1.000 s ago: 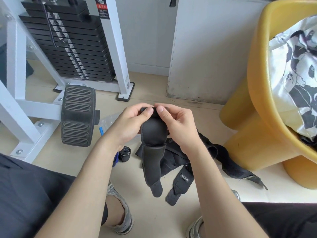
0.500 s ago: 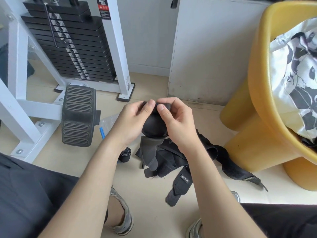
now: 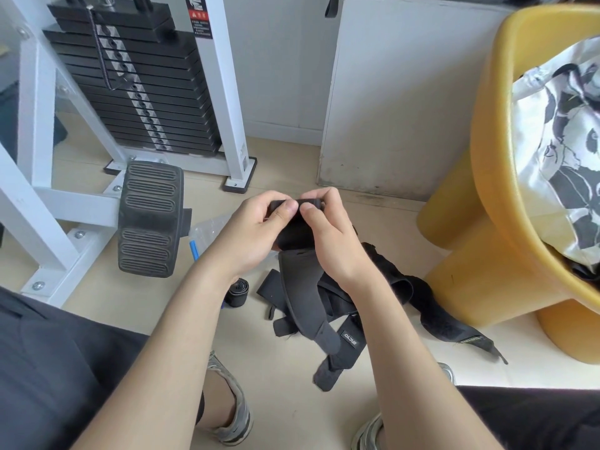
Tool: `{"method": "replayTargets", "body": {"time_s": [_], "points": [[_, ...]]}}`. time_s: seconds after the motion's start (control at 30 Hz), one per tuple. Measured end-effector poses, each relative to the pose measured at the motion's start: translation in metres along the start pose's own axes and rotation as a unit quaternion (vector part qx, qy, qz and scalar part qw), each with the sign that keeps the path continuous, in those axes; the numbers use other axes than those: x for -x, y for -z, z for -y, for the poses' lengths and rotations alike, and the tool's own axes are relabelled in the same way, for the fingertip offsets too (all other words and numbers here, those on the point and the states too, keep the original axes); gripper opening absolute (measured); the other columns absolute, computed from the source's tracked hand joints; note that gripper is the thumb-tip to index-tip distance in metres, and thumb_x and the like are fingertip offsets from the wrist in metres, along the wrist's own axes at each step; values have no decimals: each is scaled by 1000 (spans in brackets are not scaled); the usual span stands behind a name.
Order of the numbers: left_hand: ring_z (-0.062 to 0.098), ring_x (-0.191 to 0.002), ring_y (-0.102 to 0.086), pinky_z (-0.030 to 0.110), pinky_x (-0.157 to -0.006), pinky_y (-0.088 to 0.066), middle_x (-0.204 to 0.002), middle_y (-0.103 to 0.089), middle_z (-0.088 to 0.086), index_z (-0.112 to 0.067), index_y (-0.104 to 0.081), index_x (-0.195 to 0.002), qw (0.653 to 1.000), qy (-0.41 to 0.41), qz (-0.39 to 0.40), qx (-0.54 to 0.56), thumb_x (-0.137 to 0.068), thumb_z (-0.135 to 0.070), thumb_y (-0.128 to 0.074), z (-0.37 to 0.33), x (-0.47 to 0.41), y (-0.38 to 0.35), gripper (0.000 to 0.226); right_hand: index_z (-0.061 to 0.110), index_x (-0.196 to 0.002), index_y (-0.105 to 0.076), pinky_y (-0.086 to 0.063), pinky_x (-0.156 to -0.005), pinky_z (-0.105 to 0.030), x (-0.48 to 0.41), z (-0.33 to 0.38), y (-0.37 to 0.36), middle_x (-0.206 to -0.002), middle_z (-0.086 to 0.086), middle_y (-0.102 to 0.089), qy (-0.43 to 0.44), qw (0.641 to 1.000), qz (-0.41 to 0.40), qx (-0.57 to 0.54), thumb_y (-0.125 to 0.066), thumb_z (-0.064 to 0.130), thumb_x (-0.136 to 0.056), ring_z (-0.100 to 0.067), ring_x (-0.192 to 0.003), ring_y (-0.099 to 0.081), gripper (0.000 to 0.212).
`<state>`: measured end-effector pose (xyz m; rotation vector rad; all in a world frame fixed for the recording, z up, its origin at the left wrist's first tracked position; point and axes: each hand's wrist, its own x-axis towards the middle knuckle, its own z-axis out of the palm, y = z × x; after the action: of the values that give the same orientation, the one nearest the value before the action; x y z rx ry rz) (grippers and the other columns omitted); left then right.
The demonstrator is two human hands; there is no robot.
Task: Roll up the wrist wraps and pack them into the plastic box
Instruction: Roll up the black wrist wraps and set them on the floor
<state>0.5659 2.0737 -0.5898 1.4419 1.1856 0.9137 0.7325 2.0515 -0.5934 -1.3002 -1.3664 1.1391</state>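
A black wrist wrap is held above the floor, its upper end wound into a roll between both hands. My left hand pinches the roll from the left and my right hand from the right, thumbs on top. The wrap's loose tail hangs down toward a pile of black wraps on the floor. One rolled wrap lies by my left wrist. The clear plastic box with a blue part sits mostly hidden behind my left hand.
A white weight machine with a black foot pad stands at the left. A yellow chair with patterned cloth fills the right. A white cabinet is behind. My shoes and knees frame the lower floor.
The roll at the wrap's top has grown as my fingers turned it. The hanging tail has shortened, swinging up and back down over the pile.
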Motion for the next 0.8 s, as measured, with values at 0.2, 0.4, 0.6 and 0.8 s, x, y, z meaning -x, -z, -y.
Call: {"method": "replayTargets", "body": {"time_s": [0.2,0.4,0.6,0.8], "points": [[22,-113,-76,43,-101,-59,-117,-79,-1,-29,-77,-119,998,-53,-5,45,-97,-27,-75,-1,2,1,22,7,-118,-54,-51,-109,-57,1,7,2,-121,-19,-67,2,999,-31,-28,-45,24,-117,-32,-114,-65,19],[30,-116,-77,62,-104,-58,-115,-83,6,-24,-80,-119,998,-25,-5,58,-104,-44,-65,-6,3,-1,29,21,-123,-62,-52,-98,-51,1,4,4,-112,-9,-68,-20,994,-20,-107,-63,37,-103,-22,-104,-64,26],[27,-112,-79,63,-104,-59,-113,-83,8,-18,-79,-121,996,-6,-38,86,-109,-38,-64,-6,4,1,27,28,-136,-62,-61,-95,-52,3,-5,11,-103,-5,-77,19,992,26,-120,-93,33,-81,-26,-99,-75,63],[20,-101,-77,55,-97,-61,-107,-82,5,-25,-78,-110,996,-16,-3,84,-107,-41,-64,-9,3,-3,21,21,-116,-66,-63,-79,-54,-1,-8,12,-91,-19,-75,20,994,-43,-95,-89,21,-87,-22,-80,-72,37]]}}
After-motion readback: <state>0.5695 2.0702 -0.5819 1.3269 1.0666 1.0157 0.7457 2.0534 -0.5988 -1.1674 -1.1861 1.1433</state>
